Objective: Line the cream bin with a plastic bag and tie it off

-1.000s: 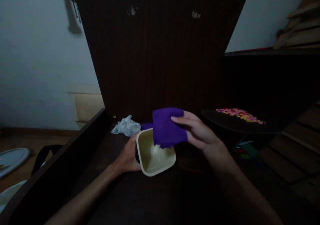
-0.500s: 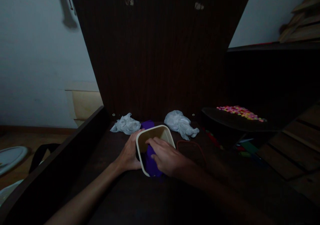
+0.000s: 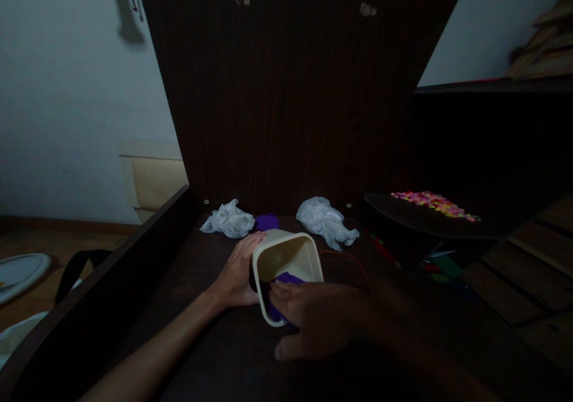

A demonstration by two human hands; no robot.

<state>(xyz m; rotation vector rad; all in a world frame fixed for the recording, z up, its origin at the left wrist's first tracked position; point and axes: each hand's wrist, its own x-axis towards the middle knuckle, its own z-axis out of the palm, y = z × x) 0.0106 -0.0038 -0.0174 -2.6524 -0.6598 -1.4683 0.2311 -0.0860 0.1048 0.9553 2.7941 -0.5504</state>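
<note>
A cream-coloured, square-mouthed plastic bin [image 3: 290, 239] lies tilted on the dark surface, its opening facing me. My left hand [image 3: 242, 271] is wrapped round its left side and grips it. At the mouth, my right hand [image 3: 308, 315] reaches in with fingers stretched flat and thumb apart. Those fingers press on a purple cloth [image 3: 289, 278] against the bin's lower inside wall. Part of the cloth is hidden under the hand. Behind the bin lies another purple piece [image 3: 267, 222].
Two crumpled whitish plastic bags, a left one [image 3: 229, 219] and a right one [image 3: 326, 220], lie against the dark upright panel [image 3: 290, 92]. A raised side board [image 3: 111, 277] runs along the left. Small colourful pieces [image 3: 434, 204] rest on a dark shelf at right.
The bin has shifted slightly right and its mouth has turned more toward me. My right hand has gone from bunching the purple cloth to pressing it flat, lower in the bin.
</note>
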